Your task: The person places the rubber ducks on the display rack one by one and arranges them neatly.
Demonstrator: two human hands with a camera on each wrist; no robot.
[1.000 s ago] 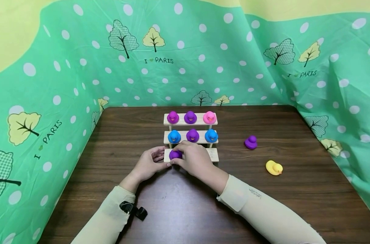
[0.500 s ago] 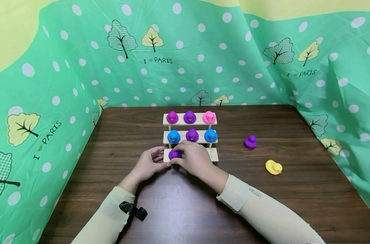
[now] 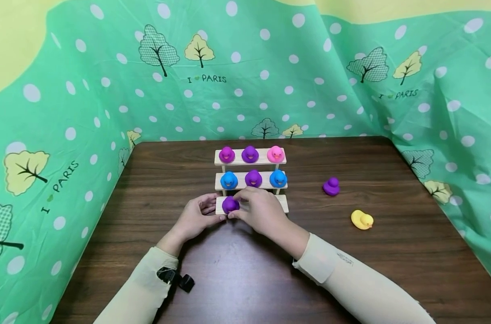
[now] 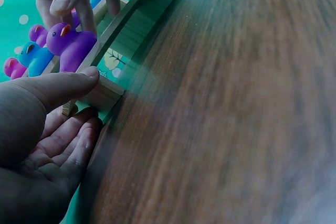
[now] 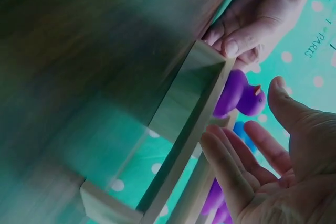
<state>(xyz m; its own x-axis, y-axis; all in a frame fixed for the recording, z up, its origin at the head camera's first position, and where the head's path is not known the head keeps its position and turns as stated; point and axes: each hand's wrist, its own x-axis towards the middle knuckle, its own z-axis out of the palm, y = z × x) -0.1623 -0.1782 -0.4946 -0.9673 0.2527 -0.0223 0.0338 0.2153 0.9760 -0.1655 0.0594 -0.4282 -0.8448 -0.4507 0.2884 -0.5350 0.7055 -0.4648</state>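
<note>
A purple rubber duck (image 3: pixel 229 205) sits upright at the left end of the lowest step of a three-tier wooden stand (image 3: pixel 283 204). My right hand (image 3: pixel 261 210) is just right of the duck; in the right wrist view its thumb and fingers (image 5: pixel 226 166) are spread, with a gap to the duck. At the stand's left front corner is my left hand (image 3: pixel 197 215), its thumb (image 4: pixel 79 83) against the step's front edge and its fingers curled behind the end, gripping it. The right hand hides the middle of the lowest step.
On the middle tier a purple duck (image 3: pixel 253 178) sits between two blue ducks (image 3: pixel 278 178). A magenta, a purple and a pink duck (image 3: pixel 275 154) line the top tier. Another purple duck (image 3: pixel 331 186) and a yellow duck (image 3: pixel 362 220) lie on the table (image 3: pixel 391 270). Green cloth (image 3: pixel 229 103) surrounds it.
My right hand's fingers have loosened and drawn slightly right, away from the purple duck, which shows more fully. The left hand keeps its grip on the stand. The head view has shifted slightly.
</note>
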